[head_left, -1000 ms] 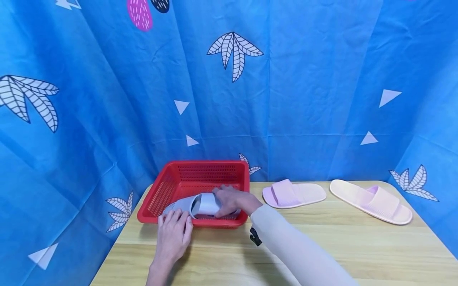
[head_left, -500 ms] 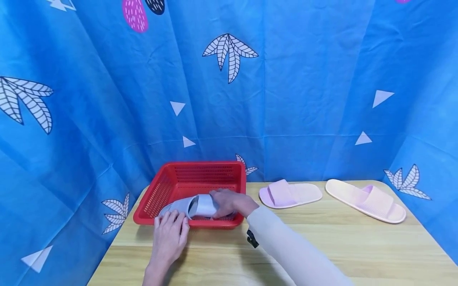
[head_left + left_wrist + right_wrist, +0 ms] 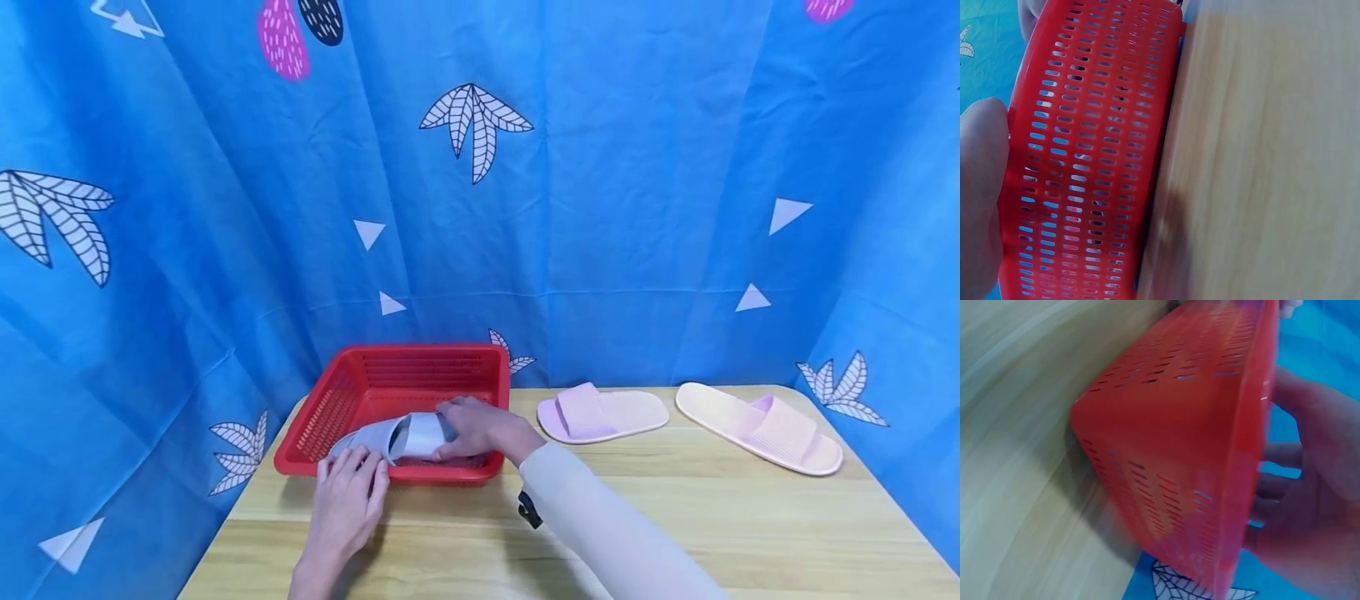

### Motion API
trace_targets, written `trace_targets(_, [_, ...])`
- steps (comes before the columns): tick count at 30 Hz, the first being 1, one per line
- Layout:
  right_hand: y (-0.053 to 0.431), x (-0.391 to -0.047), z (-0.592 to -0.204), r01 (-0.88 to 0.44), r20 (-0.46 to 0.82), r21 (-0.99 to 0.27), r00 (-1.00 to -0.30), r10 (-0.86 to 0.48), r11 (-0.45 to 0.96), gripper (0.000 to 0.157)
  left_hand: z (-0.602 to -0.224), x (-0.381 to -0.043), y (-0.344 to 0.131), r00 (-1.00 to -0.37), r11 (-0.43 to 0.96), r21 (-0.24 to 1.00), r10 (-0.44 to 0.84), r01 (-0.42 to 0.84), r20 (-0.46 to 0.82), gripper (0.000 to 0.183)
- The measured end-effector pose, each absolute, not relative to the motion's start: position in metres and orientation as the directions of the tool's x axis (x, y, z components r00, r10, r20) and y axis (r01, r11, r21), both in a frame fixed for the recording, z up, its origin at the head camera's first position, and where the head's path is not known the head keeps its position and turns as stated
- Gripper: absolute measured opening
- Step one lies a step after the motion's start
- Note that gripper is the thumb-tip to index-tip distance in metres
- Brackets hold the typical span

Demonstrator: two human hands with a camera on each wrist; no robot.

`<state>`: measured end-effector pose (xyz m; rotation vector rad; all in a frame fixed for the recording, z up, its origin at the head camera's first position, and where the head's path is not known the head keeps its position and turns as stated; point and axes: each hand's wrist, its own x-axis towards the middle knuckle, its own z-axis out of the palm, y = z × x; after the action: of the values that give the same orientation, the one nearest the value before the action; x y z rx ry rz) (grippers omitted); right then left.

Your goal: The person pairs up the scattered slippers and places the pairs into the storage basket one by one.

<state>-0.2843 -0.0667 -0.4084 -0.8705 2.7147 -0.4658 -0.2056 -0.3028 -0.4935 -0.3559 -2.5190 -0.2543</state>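
Wood-grain tabletop (image 3: 442,550) runs up to a red slotted basket (image 3: 442,474). Over its near rim bends the left hand (image 3: 347,500), fingers close together, tips on a grey slipper (image 3: 375,436); whether it pinches that, I cannot tell. Farther in, the right hand (image 3: 474,427) grips a paler grey slipper (image 3: 422,435), thumb on the near side, fingers beyond. Both lie in the basket along its near wall. Right of it rest two pink slippers (image 3: 582,412), before a blue curtain (image 3: 630,208). Since a second ago, hands and slippers keep their arrangement; the view has shifted slightly.
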Motion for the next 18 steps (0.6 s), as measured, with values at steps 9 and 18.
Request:
trace_targets(9, [-0.06,-0.273,-0.395,-0.546,-0.046,-0.379,-0.795,-0.605,0.747,0.085,-0.487,-0.205,-0.303,-0.772,0.936,0.125,0.19,0.329,0.607,0.026])
trace_targets(18, [-0.041,-0.262,-0.385,-0.645,0.121,-0.306,-0.756,-0.643,0.701,0.077,-0.471,-0.21,-0.286,-0.754,0.917,0.162,0.189,0.365,0.629,0.024])
